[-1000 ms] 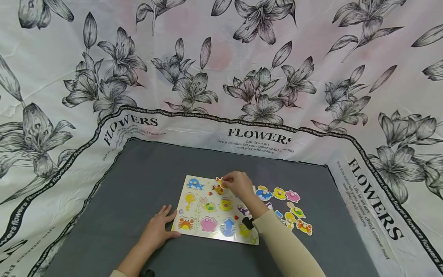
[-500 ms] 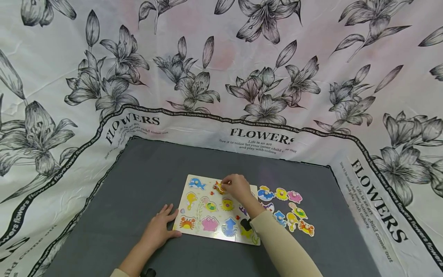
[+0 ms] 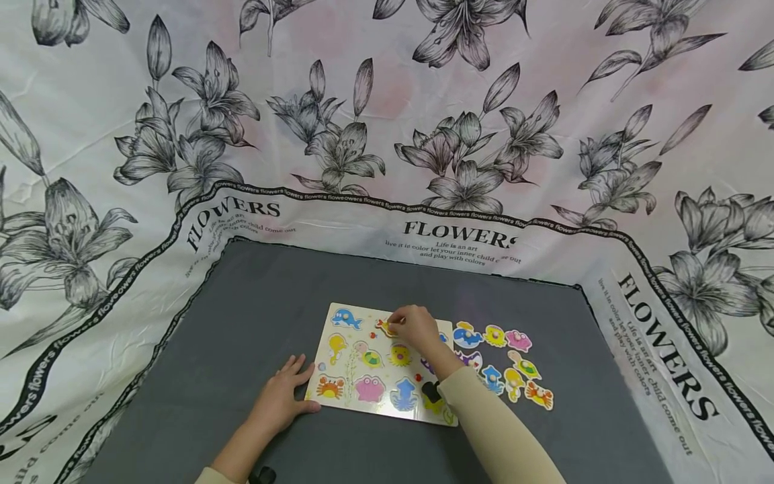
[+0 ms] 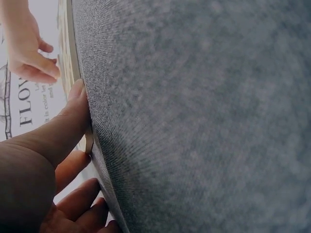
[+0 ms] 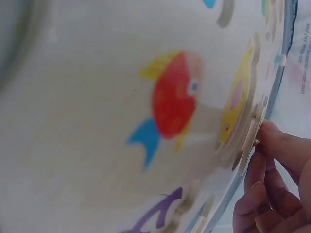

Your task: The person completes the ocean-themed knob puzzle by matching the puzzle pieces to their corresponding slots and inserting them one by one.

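Observation:
A pale puzzle board (image 3: pixel 385 406) printed with sea animals lies on the grey table. My right hand (image 3: pixel 417 329) pinches an orange fish puzzle piece (image 3: pixel 384 325) between thumb and fingertips, low over the board's top middle. In the right wrist view, the thin wooden piece (image 5: pixel 252 138) stands edge-on right at the board face, its far side hidden. My left hand (image 3: pixel 279 398) rests at the board's left side, fingers spread, thumb at the near corner. In the left wrist view its thumb (image 4: pixel 73 109) touches the board's edge.
Right of the board lie several loose pieces, among them a blue whale (image 3: pixel 467 335), a pink one (image 3: pixel 518 341), a turtle (image 3: pixel 525 366), a crab (image 3: pixel 539 394) and a seahorse (image 3: pixel 513 384). A flower-printed cloth (image 3: pixel 338 222) rises behind and around the table.
My right hand has brought the fish piece from the board's far edge slightly down onto the orange picture at top middle. The left hand stays at the board's side.

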`<state>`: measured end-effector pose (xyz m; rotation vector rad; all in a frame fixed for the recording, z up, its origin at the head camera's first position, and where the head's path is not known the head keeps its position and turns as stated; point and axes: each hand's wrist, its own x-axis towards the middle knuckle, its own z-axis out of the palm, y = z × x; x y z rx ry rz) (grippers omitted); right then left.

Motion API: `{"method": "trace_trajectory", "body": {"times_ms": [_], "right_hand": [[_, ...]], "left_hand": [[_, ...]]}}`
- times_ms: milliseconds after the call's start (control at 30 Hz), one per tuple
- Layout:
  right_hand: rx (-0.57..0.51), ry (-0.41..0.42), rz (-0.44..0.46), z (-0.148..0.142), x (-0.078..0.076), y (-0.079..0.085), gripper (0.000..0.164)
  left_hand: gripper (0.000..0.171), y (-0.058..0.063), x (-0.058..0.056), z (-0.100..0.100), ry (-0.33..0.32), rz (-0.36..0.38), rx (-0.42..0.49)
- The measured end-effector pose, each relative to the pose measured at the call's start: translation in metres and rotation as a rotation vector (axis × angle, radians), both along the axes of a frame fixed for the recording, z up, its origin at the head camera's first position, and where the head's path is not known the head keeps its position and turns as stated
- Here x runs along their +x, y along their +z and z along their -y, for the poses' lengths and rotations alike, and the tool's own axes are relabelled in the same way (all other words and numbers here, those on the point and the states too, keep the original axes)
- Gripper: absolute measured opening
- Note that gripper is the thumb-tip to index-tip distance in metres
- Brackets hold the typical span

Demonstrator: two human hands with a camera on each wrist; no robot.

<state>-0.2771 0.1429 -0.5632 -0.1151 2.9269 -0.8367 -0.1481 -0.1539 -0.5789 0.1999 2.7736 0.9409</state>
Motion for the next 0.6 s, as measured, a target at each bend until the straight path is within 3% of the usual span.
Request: {"method": "trace_trajectory", "body": {"times_ms": [600], "right_hand": [[0.008,0.016,0.044,0.0021,-0.0060,-0.0053,0.006]], "left_hand": [[0.086,0.0024,-0.0001,-0.0018,0.009,0.013,-0.005]]}}
